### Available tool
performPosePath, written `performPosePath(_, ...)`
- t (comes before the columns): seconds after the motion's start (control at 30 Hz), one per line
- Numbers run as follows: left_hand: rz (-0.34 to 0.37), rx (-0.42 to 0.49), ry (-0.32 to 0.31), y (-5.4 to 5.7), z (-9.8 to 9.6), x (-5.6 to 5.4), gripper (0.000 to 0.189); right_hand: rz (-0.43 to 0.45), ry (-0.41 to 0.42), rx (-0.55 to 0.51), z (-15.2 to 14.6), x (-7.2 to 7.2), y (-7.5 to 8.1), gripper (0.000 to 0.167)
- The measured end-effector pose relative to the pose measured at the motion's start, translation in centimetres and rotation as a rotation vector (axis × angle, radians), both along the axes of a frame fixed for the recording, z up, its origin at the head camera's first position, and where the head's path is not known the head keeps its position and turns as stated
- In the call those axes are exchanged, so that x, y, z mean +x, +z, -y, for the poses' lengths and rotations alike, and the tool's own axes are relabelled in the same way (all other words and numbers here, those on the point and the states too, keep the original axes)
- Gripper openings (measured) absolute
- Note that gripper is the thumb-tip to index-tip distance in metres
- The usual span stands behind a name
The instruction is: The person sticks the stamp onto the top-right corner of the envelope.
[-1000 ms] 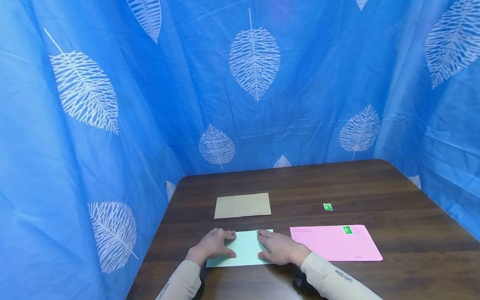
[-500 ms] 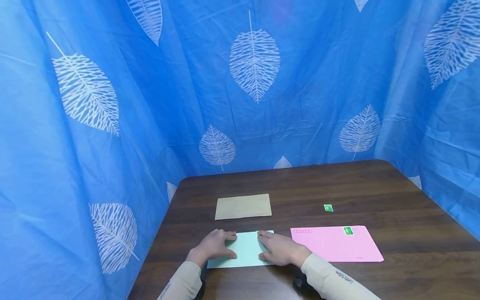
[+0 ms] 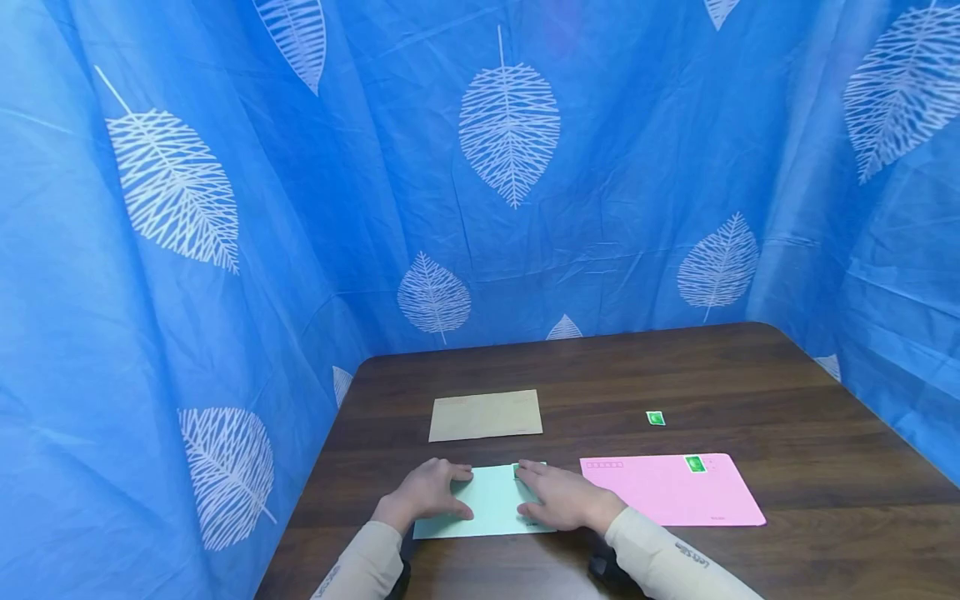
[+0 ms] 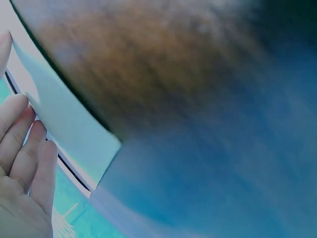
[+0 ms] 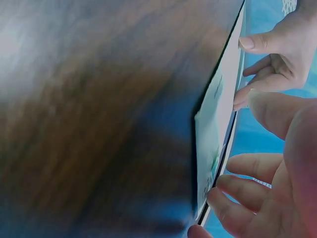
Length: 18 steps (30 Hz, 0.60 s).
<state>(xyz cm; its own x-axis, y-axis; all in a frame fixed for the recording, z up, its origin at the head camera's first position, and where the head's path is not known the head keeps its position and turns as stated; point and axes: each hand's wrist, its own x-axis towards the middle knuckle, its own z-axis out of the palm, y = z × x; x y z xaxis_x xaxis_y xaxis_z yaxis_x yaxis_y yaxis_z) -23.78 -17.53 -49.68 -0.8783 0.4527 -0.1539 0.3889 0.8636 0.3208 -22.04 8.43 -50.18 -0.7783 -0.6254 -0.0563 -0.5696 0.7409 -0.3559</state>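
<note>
A mint-green envelope [image 3: 493, 502] lies flat on the dark wooden table in front of the person. On its left part rests the left hand [image 3: 424, 490], thumb and fingers spread apart; the left wrist view shows the fingers [image 4: 37, 153] fairly straight along the envelope. The right hand [image 3: 564, 497] touches the other end with extended fingers, near the upper right corner. A green stamp [image 3: 516, 471] peeks out beside those fingertips, mostly covered by them. Neither hand grips anything. In the right wrist view, the right fingers [image 5: 247, 191] lie by the envelope's edge [image 5: 208, 134].
A pink envelope [image 3: 667, 492] bearing a green stamp [image 3: 694, 463] lies to the right. Behind it is a loose green stamp [image 3: 656, 418]. A tan envelope [image 3: 486, 416] lies beyond the green one. Blue leaf-print curtains [image 3: 600, 167] surround the table [image 3: 600, 375].
The right fingers have shifted very slightly on the green envelope, and a little more of the stamp and some print near its lower right corner show. The left hand stays put.
</note>
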Motion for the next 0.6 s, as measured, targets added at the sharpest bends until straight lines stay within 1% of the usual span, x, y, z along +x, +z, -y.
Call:
performPosePath(0.17,-0.008,-0.013,-0.006,0.0,-0.1,-0.1,0.062,-0.020,-0.012,-0.015,-0.4,-0.2,0.1,0.063)
performPosePath(0.37,-0.031,-0.003,-0.014,0.2,-0.2,0.0,0.062,-0.011,-0.047,-0.053,-0.8,-0.4,0.2,0.061)
performPosePath(0.5,-0.048,0.003,-0.006,0.4,-0.3,0.1,0.063,-0.005,-0.057,-0.073,-1.1,-0.5,0.3,0.060)
performPosePath(0.6,-0.049,0.008,0.007,0.5,-0.3,0.1,0.064,-0.004,-0.060,-0.088,-1.4,-0.7,0.2,0.059)
